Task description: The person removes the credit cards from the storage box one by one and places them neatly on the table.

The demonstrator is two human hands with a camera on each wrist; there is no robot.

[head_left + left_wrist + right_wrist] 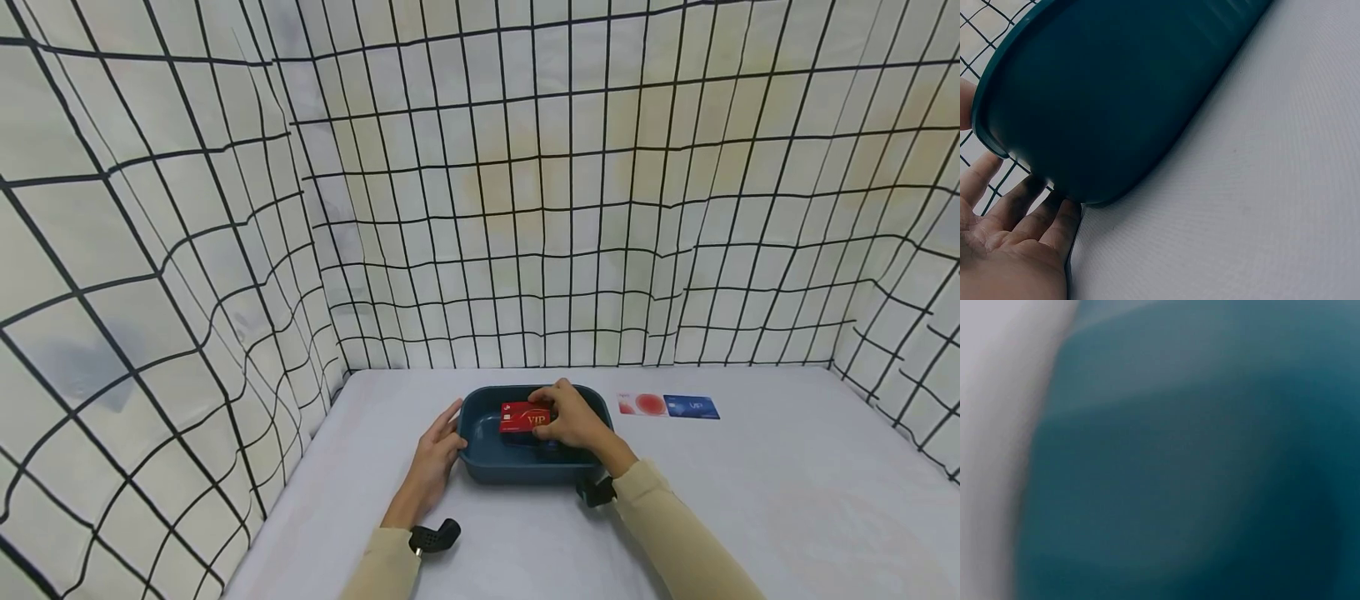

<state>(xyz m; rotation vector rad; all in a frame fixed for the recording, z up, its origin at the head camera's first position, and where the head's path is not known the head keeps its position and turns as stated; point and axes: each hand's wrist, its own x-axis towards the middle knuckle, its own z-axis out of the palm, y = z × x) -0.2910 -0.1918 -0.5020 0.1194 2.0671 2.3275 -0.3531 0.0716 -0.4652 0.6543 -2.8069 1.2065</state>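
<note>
My right hand (576, 419) reaches over the dark teal plastic basin (517, 474) and pinches a red VIP card (516, 416) by its right part, thumb at the lower edge and fingers at the upper. The card lies within the basin's outline in the head view, its printed face up. With extended fingers, my left hand (437, 454) touches the basin's left end; the left wrist view shows these fingers (1063, 228) against the outer wall (1104, 125). Only the blurred teal wall (1147, 487) fills most of the right wrist view, so the right hand is hidden there.
Right of the basin, a white card with a red circle (642, 404) and a blue VIP card (692, 407) lie side by side on the white tabletop (787, 500). A black grid net (570, 200) over pale cloth encloses the back and sides.
</note>
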